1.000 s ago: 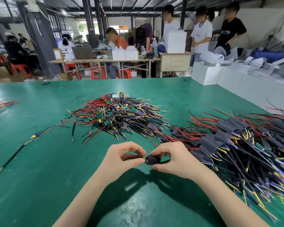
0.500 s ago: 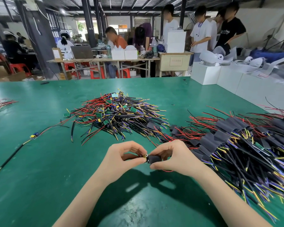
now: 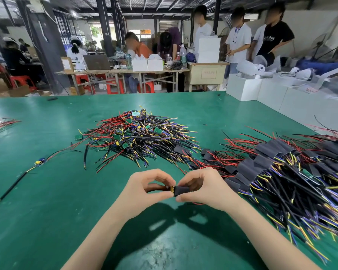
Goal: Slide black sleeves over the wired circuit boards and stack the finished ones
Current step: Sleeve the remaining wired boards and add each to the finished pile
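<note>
1. Right now my left hand [image 3: 144,189] pinches the circuit board [image 3: 169,189], mostly hidden by my fingers.
2. My right hand [image 3: 201,189] grips the black sleeve [image 3: 181,190] at the board's end, above the green table [image 3: 47,191].
3. Finished stack [image 3: 281,172] lies right, cut off by the frame.

— Where on the table [image 3: 47,201]?
— Hands at six o'clock: left hand [image 3: 146,189] touching right hand [image 3: 205,187], sleeve [image 3: 181,190] pinched between.
— Around them?
— Heap of bare boards [image 3: 137,137] at twelve, sleeved stack [image 3: 281,172] at three, lone board [image 3: 39,161] at ten.
</note>
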`<state>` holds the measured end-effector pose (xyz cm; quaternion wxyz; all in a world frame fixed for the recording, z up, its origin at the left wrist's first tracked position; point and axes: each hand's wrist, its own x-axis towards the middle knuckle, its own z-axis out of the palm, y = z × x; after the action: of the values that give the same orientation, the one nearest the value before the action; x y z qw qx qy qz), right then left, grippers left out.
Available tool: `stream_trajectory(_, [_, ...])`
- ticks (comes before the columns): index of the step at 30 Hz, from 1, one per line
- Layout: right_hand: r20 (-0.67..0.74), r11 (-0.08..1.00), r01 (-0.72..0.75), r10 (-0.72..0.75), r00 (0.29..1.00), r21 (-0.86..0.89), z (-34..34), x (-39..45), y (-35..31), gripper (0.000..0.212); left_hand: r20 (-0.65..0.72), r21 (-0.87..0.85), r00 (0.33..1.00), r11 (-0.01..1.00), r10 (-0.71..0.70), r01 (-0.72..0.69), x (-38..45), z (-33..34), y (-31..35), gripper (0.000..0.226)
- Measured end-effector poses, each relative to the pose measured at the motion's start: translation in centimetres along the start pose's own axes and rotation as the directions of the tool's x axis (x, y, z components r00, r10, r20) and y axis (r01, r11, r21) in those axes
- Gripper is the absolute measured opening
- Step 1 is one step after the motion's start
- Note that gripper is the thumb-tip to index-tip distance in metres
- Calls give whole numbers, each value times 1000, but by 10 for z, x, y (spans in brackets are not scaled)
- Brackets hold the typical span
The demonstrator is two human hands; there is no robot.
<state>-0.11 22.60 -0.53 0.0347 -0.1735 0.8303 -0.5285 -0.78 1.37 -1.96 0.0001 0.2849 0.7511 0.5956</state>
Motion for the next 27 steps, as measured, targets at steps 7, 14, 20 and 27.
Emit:
stream_trajectory(7, [-64,995,69,-74,995,-73,-2,-1,-4,21,-34,75,997,994,-72,75,0,-13,2,25])
stream_trajectory(14, [-70,981,69,-82,994,-182,0,-1,-3,21,-28,102,1000,995,9,-6,-1,-8,-1,29])
stream_trajectory(20, [-107,984,51,-70,992,-170,2,-1,-3,23,-44,218,989,968,138,-126,0,-7,1,31])
stream_trajectory(27, [-36,898,178,-210,977,-402,5,-2,-8,25,-25,227,999,974,25,-19,-2,-4,-2,22])
